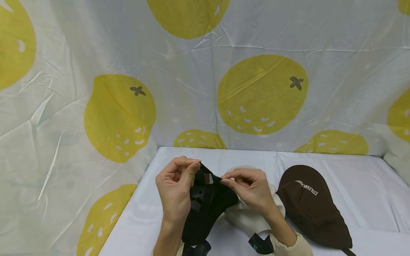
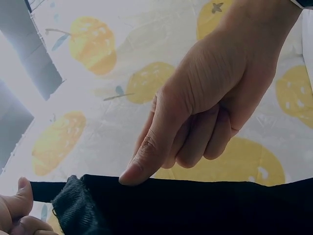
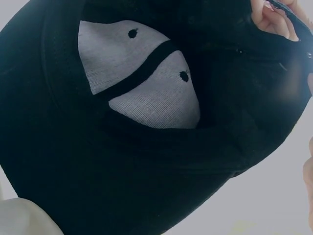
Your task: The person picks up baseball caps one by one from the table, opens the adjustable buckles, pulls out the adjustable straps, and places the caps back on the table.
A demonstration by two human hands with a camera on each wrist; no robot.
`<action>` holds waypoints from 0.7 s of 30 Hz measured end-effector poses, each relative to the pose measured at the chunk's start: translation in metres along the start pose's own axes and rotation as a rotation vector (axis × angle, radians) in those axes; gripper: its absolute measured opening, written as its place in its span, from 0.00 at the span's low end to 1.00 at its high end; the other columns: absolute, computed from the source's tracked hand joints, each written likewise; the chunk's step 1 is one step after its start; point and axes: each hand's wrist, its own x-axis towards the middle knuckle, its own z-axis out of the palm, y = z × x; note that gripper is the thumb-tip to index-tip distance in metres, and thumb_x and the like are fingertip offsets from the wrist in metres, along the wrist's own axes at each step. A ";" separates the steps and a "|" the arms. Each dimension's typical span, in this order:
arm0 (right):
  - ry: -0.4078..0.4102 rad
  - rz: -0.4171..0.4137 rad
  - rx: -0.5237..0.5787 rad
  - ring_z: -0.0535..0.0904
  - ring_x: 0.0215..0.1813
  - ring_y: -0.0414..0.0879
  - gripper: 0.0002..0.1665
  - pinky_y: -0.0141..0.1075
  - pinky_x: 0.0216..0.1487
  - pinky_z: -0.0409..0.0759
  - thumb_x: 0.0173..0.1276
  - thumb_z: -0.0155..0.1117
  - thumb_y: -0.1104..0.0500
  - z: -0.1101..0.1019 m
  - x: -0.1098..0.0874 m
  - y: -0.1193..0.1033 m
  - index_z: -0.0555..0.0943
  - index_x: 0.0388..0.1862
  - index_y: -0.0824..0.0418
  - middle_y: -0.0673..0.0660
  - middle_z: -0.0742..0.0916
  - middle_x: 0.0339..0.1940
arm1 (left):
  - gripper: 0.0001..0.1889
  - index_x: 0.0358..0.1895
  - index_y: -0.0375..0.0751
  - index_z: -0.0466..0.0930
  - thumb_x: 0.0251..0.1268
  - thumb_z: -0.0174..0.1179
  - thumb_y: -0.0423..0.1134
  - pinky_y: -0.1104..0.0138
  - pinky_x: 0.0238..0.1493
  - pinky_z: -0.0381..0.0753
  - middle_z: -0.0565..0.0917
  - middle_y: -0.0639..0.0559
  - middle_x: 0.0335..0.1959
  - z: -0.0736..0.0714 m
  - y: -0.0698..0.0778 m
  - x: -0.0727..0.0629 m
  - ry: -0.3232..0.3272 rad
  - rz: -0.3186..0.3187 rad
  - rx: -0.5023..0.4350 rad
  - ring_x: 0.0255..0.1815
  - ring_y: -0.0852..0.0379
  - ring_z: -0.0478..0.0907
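Left hand [image 1: 175, 185] and right hand [image 1: 252, 188] pinch the strap [image 1: 206, 169] of a black cap [image 1: 208, 206], clasp [image 1: 209, 179] between them, seemingly for tautness.

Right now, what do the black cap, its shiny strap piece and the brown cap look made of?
Black cap: likely matte woven cloth, threads fraying. Shiny strap piece: probably metal, from its glint. Brown cap: matte fabric, perhaps cotton, softly creased.

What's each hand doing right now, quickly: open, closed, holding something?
Left hand: closed, pinching the black cap.
Right hand: closed, pinching the same cap.
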 end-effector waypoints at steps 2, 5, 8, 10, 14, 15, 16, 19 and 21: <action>-0.005 0.001 -0.018 0.51 0.15 0.42 0.14 0.33 0.15 0.51 0.58 0.72 0.79 0.000 0.000 0.000 0.90 0.36 0.63 0.55 0.84 0.22 | 0.12 0.37 0.41 0.89 0.65 0.64 0.20 0.66 0.16 0.50 0.74 0.58 0.17 -0.002 0.003 0.001 -0.002 -0.001 -0.026 0.14 0.59 0.52; 0.000 0.013 -0.030 0.50 0.15 0.41 0.14 0.32 0.15 0.50 0.58 0.73 0.79 0.000 0.000 -0.001 0.90 0.35 0.62 0.51 0.78 0.16 | 0.12 0.36 0.40 0.88 0.66 0.62 0.18 0.66 0.16 0.46 0.78 0.58 0.19 -0.007 0.011 0.005 0.044 0.014 -0.042 0.14 0.60 0.49; 0.003 -0.002 -0.038 0.51 0.16 0.41 0.15 0.31 0.15 0.50 0.57 0.74 0.79 0.002 0.000 -0.004 0.91 0.35 0.61 0.51 0.79 0.17 | 0.12 0.35 0.36 0.88 0.65 0.62 0.17 0.66 0.16 0.42 0.80 0.57 0.21 -0.013 0.018 0.008 0.094 0.023 -0.064 0.14 0.60 0.47; -0.010 -0.022 -0.036 0.51 0.15 0.40 0.15 0.30 0.15 0.50 0.57 0.74 0.79 0.003 0.001 -0.007 0.91 0.35 0.62 0.53 0.84 0.20 | 0.12 0.35 0.36 0.88 0.64 0.62 0.16 0.66 0.16 0.41 0.80 0.57 0.20 -0.015 0.021 0.010 0.095 0.018 -0.068 0.14 0.60 0.46; -0.014 -0.021 -0.053 0.52 0.15 0.40 0.14 0.29 0.15 0.50 0.58 0.74 0.78 0.005 0.001 -0.010 0.91 0.36 0.61 0.54 0.84 0.20 | 0.12 0.36 0.37 0.88 0.65 0.62 0.17 0.65 0.17 0.41 0.80 0.56 0.21 -0.017 0.020 0.011 0.076 -0.011 -0.086 0.14 0.60 0.46; -0.011 -0.014 -0.058 0.51 0.15 0.40 0.14 0.29 0.15 0.49 0.58 0.74 0.78 0.005 0.001 -0.010 0.91 0.36 0.61 0.53 0.83 0.19 | 0.12 0.36 0.37 0.88 0.66 0.62 0.17 0.65 0.17 0.41 0.80 0.56 0.21 -0.017 0.020 0.011 0.070 -0.015 -0.089 0.14 0.60 0.46; -0.005 -0.009 -0.064 0.51 0.15 0.41 0.14 0.29 0.15 0.49 0.57 0.74 0.78 0.005 0.002 -0.010 0.91 0.36 0.61 0.53 0.82 0.17 | 0.12 0.36 0.38 0.88 0.66 0.62 0.18 0.65 0.17 0.41 0.80 0.56 0.21 -0.018 0.019 0.011 0.066 -0.021 -0.092 0.14 0.60 0.46; 0.001 0.000 -0.070 0.50 0.15 0.41 0.14 0.30 0.15 0.49 0.57 0.74 0.78 0.005 0.002 -0.010 0.91 0.35 0.61 0.52 0.81 0.17 | 0.11 0.36 0.37 0.88 0.66 0.62 0.18 0.65 0.17 0.41 0.80 0.56 0.21 -0.019 0.018 0.011 0.060 -0.025 -0.095 0.14 0.60 0.47; -0.003 0.001 -0.069 0.50 0.15 0.41 0.14 0.30 0.15 0.49 0.58 0.74 0.78 0.006 0.002 -0.009 0.91 0.36 0.61 0.52 0.81 0.17 | 0.11 0.36 0.37 0.88 0.66 0.62 0.18 0.65 0.16 0.41 0.80 0.56 0.21 -0.020 0.018 0.011 0.061 -0.026 -0.093 0.14 0.60 0.47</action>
